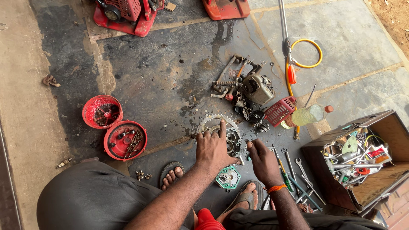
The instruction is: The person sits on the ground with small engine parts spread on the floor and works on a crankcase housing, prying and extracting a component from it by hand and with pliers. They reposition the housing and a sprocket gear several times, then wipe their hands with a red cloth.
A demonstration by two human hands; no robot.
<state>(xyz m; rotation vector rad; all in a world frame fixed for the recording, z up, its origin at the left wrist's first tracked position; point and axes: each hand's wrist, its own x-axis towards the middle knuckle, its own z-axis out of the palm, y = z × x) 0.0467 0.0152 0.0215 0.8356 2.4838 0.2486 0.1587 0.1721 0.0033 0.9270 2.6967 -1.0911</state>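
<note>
My left hand [211, 148] lies flat with fingers spread on a toothed metal sprocket [218, 124] that rests on the oily stone floor. My right hand [262, 159], with an orange thread at the wrist, hovers just to its right over small metal parts; whether it pinches one I cannot tell. A green gasket plate [228, 176] lies below both hands, between my sandalled feet. A dismantled small engine [255, 88] with loose rods and springs sits further ahead.
Two red round lids [125, 139] with bolts sit at left. Spanners and a green screwdriver [294, 176] lie at right beside an open box of tools [362, 157]. A red grille [279, 111], a bottle of yellowish liquid [307, 114], a yellow hose loop and red machines are farther off.
</note>
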